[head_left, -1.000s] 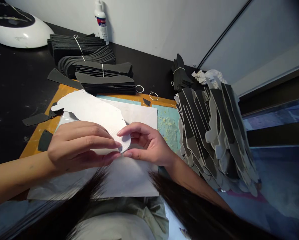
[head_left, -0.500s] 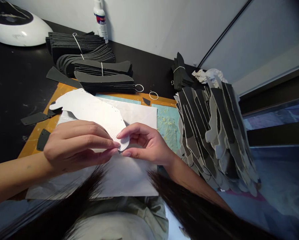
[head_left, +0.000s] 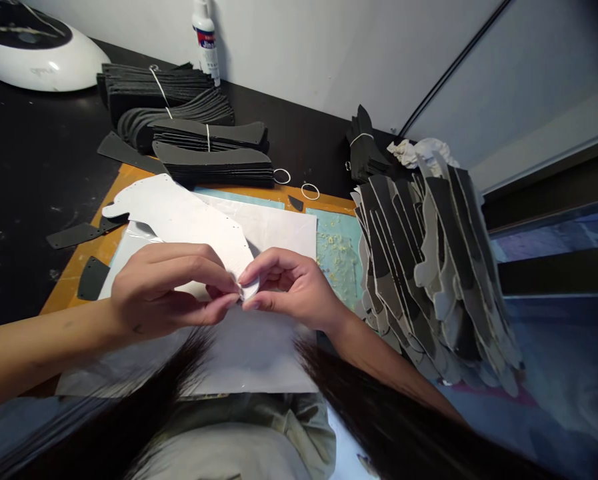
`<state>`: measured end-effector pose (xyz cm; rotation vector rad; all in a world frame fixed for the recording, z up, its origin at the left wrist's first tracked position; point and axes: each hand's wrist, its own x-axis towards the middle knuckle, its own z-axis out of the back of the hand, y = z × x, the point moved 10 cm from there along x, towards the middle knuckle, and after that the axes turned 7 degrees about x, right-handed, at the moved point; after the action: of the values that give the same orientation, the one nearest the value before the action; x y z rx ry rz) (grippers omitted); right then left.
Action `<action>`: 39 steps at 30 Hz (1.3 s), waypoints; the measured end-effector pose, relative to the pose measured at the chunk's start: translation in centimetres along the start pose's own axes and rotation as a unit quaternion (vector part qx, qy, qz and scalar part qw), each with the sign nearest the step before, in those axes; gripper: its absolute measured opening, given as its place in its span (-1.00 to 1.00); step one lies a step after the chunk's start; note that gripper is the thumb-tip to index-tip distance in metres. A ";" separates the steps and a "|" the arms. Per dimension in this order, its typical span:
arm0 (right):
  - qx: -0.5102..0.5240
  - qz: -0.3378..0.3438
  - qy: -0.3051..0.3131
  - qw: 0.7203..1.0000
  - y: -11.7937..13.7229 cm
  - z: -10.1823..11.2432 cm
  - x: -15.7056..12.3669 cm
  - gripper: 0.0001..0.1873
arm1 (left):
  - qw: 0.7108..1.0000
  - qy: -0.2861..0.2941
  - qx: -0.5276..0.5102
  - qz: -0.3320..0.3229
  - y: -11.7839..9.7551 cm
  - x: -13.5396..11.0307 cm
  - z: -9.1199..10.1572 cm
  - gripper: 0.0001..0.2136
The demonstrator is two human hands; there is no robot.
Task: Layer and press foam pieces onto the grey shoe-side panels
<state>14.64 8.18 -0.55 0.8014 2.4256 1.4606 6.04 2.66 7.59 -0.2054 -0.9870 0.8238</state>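
A white cut-out piece [head_left: 179, 217] with small punched holes lies tilted over a sheet of white paper [head_left: 273, 233]. My left hand [head_left: 166, 290] pinches its near rounded end between thumb and fingers. My right hand [head_left: 291, 287] pinches the same end from the other side, fingertips touching those of the left. Both hands hover just above the paper.
A tall fanned stack of black and grey cut pieces [head_left: 429, 260] stands at the right. Bundles of black pieces [head_left: 203, 150] tied with bands lie at the back, with a glue bottle [head_left: 206, 40], loose rubber bands [head_left: 309, 191] and a white device [head_left: 33, 47]. An orange mat [head_left: 79, 273] lies under the paper.
Both hands have drawn their fingertips closer together on the end of the white piece, curling the fingers more. The piece has shifted slightly.
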 end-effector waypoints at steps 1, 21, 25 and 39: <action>0.001 0.000 0.002 1.000 0.0 0.0 0.0 -0.67 | 1.000 -0.001 -0.001 -0.001 -0.1 0.0 0.0 -0.91; -0.030 -0.029 -0.007 0.999 -0.9 0.3 -0.2 -0.64 | 1.000 0.003 -0.005 0.000 0.1 -0.3 -0.1 -0.91; -0.037 -0.025 -0.015 0.999 -0.6 0.3 -0.1 -0.64 | 1.000 0.013 -0.003 -0.010 0.0 -0.4 -0.4 -0.92; -0.191 0.039 -0.011 0.981 1.2 -0.2 -0.5 -0.66 | 0.999 0.010 0.019 0.034 0.2 -0.5 -0.1 -0.89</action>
<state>15.34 8.22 0.49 0.8203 2.0188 1.8571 5.89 2.51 7.10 -0.2139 -0.9489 0.9001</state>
